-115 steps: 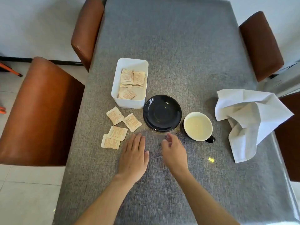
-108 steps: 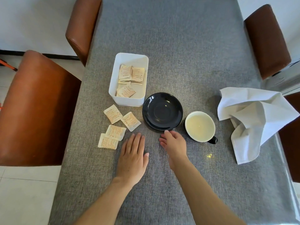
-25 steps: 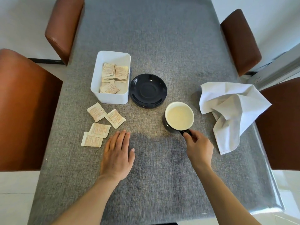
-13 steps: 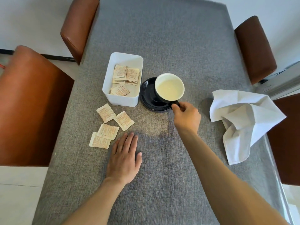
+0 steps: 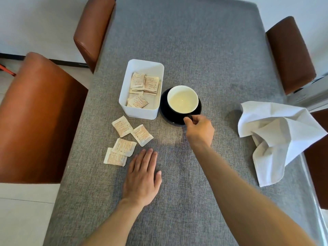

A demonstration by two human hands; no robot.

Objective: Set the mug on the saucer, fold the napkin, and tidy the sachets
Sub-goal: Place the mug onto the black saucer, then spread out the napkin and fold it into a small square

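Mug [image 5: 182, 100] is sitting upright on saucer [image 5: 166, 112], handle pointing toward the camera; right hand [image 5: 199, 128] is pinching the handle; left hand [image 5: 142, 176] is lying flat, fingers together.

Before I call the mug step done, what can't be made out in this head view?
- Mug handle: mostly hidden by the right hand.
- Mug base on saucer: covered by the mug body.
- Sachets print: too small.
- Napkin: right corner nearly cut by the frame edge.
- White box bottom: covered by sachets.
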